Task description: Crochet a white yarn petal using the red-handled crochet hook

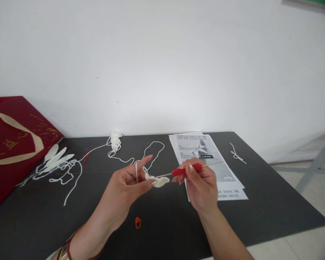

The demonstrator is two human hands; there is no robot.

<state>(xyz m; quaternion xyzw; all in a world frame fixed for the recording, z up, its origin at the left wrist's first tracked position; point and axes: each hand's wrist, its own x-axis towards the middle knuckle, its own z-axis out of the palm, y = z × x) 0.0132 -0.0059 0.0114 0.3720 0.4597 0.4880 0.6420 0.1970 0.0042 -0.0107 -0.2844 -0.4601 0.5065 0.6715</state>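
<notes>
My left hand (128, 182) pinches a small white crochet piece (161, 181) between thumb and fingers, with the index finger stretched out. White yarn (137, 171) loops around that hand's fingers and runs back over the table. My right hand (200, 182) is closed around the red handle of a crochet hook (186, 169). The hook's metal shaft points left and its tip meets the upper edge of the crochet piece; the exact stitch is too small to make out. Below the hands, an orange stitch marker (138, 222) lies on the table.
A dark table (162, 224) stands against a white wall. Printed sheets (219, 173) lie under and behind my right hand. Farther right is a short yarn scrap (237, 156). At left are white crocheted petals (56, 159), a red bag (13, 144) and, farther back, a yarn bundle (115, 141).
</notes>
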